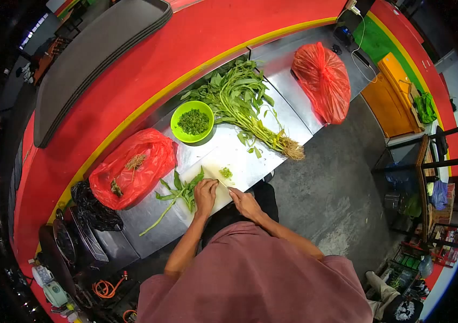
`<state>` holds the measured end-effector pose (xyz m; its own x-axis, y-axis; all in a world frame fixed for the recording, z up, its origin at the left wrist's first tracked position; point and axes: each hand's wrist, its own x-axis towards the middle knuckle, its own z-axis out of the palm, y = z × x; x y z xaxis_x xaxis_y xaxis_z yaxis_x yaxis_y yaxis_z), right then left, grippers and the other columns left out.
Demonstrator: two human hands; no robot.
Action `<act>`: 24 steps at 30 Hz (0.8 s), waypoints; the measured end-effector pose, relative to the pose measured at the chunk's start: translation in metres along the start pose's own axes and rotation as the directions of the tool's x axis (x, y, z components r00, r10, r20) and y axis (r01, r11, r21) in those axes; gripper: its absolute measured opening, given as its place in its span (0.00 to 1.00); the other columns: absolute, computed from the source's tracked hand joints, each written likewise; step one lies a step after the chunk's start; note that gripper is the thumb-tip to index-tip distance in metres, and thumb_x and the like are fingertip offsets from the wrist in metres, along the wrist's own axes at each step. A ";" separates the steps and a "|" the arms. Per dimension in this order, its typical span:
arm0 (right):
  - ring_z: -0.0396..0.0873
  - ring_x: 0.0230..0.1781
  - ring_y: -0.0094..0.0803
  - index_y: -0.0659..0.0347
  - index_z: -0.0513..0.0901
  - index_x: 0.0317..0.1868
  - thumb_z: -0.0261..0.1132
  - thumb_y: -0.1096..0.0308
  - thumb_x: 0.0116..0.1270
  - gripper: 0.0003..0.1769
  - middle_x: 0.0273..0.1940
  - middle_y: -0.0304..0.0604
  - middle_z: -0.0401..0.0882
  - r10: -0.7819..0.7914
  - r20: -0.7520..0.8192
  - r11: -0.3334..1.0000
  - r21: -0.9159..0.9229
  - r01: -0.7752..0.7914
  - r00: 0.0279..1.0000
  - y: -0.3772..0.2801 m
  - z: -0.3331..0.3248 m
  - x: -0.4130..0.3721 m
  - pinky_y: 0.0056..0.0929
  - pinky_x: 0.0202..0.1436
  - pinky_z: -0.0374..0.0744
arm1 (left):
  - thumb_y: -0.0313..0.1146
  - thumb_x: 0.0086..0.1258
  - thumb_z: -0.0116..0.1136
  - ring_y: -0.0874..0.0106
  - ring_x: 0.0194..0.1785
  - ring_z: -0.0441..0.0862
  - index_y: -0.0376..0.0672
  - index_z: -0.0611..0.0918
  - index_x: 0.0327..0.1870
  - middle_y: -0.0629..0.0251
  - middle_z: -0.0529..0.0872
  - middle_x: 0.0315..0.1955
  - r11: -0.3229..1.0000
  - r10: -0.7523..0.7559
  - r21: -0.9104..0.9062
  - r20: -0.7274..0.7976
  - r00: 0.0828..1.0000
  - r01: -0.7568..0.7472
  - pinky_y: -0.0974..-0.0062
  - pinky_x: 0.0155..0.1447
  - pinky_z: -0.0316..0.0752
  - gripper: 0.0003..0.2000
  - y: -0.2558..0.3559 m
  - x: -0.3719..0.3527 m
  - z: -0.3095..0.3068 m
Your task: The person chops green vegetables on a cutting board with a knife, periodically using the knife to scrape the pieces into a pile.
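My left hand (205, 196) is closed over a bunch of leafy green stems (187, 192), pressing them on a pale cutting board (221, 201). The leaves stick out to its left. In my right hand (245, 203) is a knife (222, 183), its thin blade angled toward my left fingertips and partly hidden. A small heap of chopped greens (226, 173) lies on the board just beyond the blade. Past the board, a bright green bowl (177, 127) holds finely chopped greens (193, 122).
A large bundle of leafy greens with roots (248, 107) lies on the metal table (186, 156). An open red plastic bag (153, 156) with root scraps is at left, beside a black bag (92, 207). A tied red bag (323, 81) sits at far right. A red wall (207, 37) borders the back.
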<state>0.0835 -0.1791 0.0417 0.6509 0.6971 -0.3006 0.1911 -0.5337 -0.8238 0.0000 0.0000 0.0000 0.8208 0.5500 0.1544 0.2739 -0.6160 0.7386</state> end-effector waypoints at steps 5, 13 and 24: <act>0.83 0.26 0.55 0.56 0.79 0.72 0.55 0.56 0.85 0.23 0.26 0.63 0.81 -0.037 -0.024 0.999 -0.006 0.037 0.999 0.009 -0.003 -0.002 0.49 0.36 0.78 | 0.26 0.67 0.68 0.57 0.46 0.84 0.41 0.92 0.42 0.61 0.89 0.40 1.000 0.029 0.007 -0.038 0.999 -0.028 0.60 0.51 0.75 0.06 0.008 0.001 0.007; 0.86 0.36 0.65 0.50 0.80 0.70 0.55 0.56 0.84 0.21 0.36 0.65 0.86 -0.019 0.008 0.993 -0.120 0.020 1.000 -0.004 0.005 0.011 0.58 0.43 0.83 | 0.22 0.67 0.66 0.55 0.44 0.83 0.36 0.90 0.42 0.56 0.87 0.40 0.990 0.123 0.070 -0.044 0.991 -0.120 0.59 0.50 0.76 0.06 0.009 -0.002 -0.007; 0.85 0.30 0.62 0.50 0.79 0.72 0.55 0.54 0.85 0.22 0.28 0.64 0.83 0.018 0.033 1.000 0.010 -0.018 0.999 0.001 0.003 0.005 0.56 0.37 0.81 | 0.25 0.65 0.69 0.58 0.45 0.84 0.43 0.92 0.41 0.64 0.90 0.40 0.997 0.048 0.063 -0.057 0.997 -0.044 0.59 0.50 0.75 0.06 0.006 -0.001 -0.004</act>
<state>0.0845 -0.1750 0.0380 0.6295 0.7030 -0.3308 0.1718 -0.5413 -0.8231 -0.0014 -0.0019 0.0068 0.8028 0.5514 0.2268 0.2685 -0.6739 0.6883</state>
